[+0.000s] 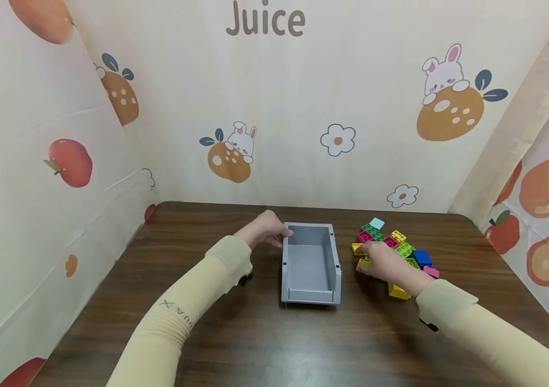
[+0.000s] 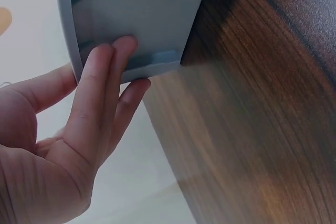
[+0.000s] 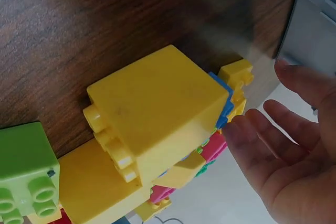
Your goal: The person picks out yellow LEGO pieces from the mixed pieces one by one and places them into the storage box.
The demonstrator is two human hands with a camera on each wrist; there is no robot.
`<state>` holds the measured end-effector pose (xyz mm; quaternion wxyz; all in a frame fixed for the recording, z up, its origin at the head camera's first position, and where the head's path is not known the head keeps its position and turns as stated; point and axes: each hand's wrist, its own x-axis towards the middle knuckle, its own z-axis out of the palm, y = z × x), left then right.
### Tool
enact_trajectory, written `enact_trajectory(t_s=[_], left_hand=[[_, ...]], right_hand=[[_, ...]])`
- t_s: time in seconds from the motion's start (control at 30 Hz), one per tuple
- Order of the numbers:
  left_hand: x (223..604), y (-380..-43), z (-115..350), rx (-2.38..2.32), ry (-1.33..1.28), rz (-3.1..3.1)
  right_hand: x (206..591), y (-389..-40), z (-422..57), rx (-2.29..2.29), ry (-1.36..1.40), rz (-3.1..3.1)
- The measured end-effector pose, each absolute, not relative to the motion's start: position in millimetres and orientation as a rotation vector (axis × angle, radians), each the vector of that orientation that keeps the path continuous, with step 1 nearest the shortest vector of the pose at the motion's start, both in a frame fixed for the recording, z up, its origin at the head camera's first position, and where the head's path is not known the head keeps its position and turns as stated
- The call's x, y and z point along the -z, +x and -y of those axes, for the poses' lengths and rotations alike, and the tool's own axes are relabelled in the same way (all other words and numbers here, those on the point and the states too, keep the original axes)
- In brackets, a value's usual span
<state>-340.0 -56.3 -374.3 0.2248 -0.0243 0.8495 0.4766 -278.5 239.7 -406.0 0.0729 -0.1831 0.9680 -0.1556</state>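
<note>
A grey open-fronted plastic bin (image 1: 310, 296) stands upright near the middle of the table, with nothing inside. My left hand (image 1: 265, 228) grips its far left side, thumb over the rim and fingers flat against the outer wall (image 2: 142, 19). To the right of the bin lies a loose heap of toy building bricks, among them a blue brick (image 1: 422, 258), a yellow brick (image 1: 398, 291) and a lime-green brick (image 3: 23, 156). Over the heap's left side reaches my right hand (image 1: 392, 264). Its thumb and fingers are apart in the right wrist view, fingertips near a large yellow brick (image 3: 157, 103).
The dark wooden table (image 1: 255, 344) meets a printed curtain (image 1: 293, 172) at the back and at both sides. A pale blue brick (image 1: 377, 223) lies at the heap's far end, and a pink brick (image 1: 431, 272) at its right edge.
</note>
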Motion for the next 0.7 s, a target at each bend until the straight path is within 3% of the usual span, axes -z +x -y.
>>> enact_trajectory(t_s=[0.7], left_hand=[[369, -342, 55, -1.221, -0.025, -2.363]], right_hand=[[418, -279, -235, 0.273, -0.549, -2.940]])
